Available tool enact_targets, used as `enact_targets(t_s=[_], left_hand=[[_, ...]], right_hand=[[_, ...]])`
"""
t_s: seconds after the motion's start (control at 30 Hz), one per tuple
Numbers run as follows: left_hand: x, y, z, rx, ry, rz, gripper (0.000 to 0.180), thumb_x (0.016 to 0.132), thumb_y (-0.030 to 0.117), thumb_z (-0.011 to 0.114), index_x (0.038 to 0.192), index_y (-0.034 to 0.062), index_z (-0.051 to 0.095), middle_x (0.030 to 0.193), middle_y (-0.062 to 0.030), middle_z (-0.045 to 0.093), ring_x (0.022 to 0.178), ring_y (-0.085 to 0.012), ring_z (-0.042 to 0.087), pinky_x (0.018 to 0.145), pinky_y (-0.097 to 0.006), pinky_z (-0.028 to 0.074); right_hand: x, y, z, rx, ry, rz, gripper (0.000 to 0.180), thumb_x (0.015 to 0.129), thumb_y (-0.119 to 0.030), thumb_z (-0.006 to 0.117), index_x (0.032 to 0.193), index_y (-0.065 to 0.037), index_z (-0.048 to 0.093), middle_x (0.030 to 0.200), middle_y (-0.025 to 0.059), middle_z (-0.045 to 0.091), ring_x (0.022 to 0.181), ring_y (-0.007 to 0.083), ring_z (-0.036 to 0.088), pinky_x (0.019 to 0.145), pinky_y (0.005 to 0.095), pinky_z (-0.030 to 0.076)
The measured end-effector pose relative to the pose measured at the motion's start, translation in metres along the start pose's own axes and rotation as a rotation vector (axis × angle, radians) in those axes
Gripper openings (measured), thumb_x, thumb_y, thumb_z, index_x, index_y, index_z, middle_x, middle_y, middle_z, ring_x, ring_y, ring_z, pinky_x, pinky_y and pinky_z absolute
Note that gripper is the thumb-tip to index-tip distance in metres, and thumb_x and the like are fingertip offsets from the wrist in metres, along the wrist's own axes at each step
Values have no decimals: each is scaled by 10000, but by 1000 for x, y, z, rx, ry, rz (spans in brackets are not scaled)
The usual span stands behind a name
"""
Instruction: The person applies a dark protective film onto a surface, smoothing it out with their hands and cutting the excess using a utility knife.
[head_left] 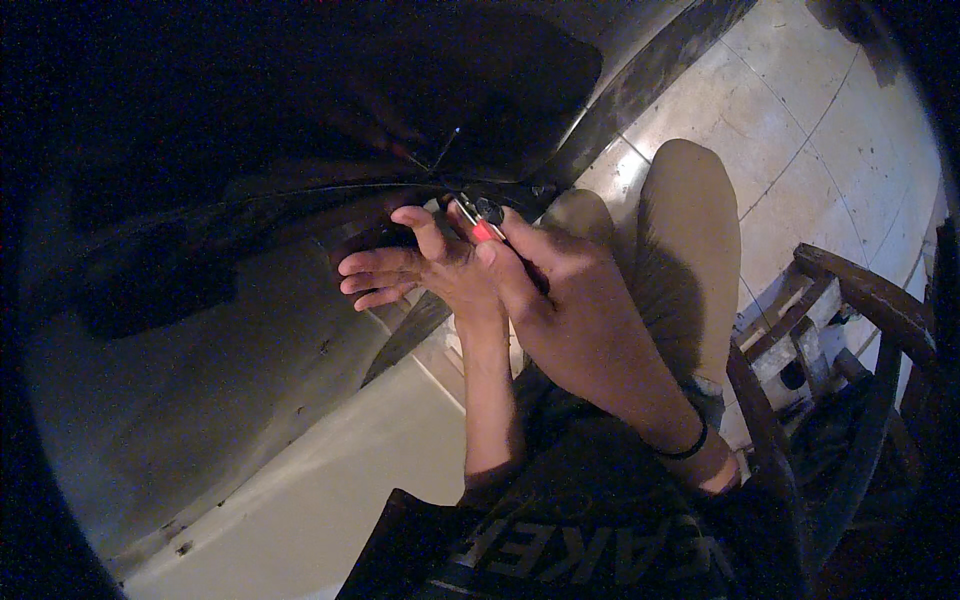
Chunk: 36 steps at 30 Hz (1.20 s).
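My right hand is closed around a small red-handled tool with narrow metal parts pointing up and left. It may be pliers, but its exact kind is hard to make out. A small dark rounded piece sits right beside the metal end. Just left of the tool, my left hand has its fingers spread apart toward the left, with its thumb mostly hidden. Both hands are close together in front of a dark, glossy curved panel, which looks like vehicle bodywork.
Below the panel's lower edge runs a pale tiled floor. My bent knee in tan trousers is just right of my hands. At the right stands a dark curved wooden frame, like a chair. Deep shadow covers the upper left.
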<state>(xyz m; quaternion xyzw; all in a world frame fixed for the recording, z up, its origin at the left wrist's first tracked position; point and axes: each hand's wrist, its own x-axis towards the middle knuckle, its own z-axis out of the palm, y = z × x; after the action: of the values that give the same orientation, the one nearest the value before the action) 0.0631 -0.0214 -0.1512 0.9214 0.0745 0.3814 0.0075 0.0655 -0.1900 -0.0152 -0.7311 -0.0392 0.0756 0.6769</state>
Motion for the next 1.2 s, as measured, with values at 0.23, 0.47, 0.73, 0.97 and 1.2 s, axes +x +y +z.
enact_targets(t_s=[0.23, 0.47, 0.73, 0.97, 1.2], left_hand=[[4, 3, -2, 2, 25, 50, 1004, 968, 422, 745, 1699, 307, 66, 1663, -313, -308, 1518, -480, -355, 1091, -751, -234], [5, 8, -6, -38, 10, 40, 987, 970, 421, 741, 1696, 306, 83, 1667, -312, -295, 1521, -482, -347, 1094, -748, -235], [5, 11, -6, -38, 9, 44, 967, 973, 421, 737, 1693, 305, 102, 1672, -311, -282, 1524, -484, -337, 1097, -744, -238], [9, 10, -8, -14, 27, 56, 950, 976, 420, 733, 1691, 304, 118, 1676, -310, -269, 1527, -486, -328, 1100, -741, -239], [8, 13, -8, -5, 28, 58, 933, 978, 420, 729, 1688, 304, 135, 1680, -309, -257, 1530, -488, -320, 1102, -738, -241]], right_hand=[[-15, -7, -12, -11, -37, 35, 247, 1057, -190, 620, 1111, 50, 653, 684, 234, 596, 551, 258, 621, 521, 377, 421], [-9, -11, -7, -37, 21, -2, 238, 1050, -189, 644, 1093, 45, 648, 632, 222, 564, 490, 257, 572, 487, 381, 404], [7, -15, -1, 1, -29, -16, 229, 1054, -178, 618, 1075, 47, 653, 714, 216, 606, 569, 203, 554, 551, 362, 432], [3, -6, 0, -14, 6, -60, 223, 1061, -173, 596, 1089, 38, 662, 706, 209, 605, 554, 219, 543, 553, 366, 430], [-19, -10, -15, 32, -21, -10, 216, 1065, -190, 598, 1083, 20, 642, 664, 194, 574, 531, 213, 520, 529, 371, 401]])
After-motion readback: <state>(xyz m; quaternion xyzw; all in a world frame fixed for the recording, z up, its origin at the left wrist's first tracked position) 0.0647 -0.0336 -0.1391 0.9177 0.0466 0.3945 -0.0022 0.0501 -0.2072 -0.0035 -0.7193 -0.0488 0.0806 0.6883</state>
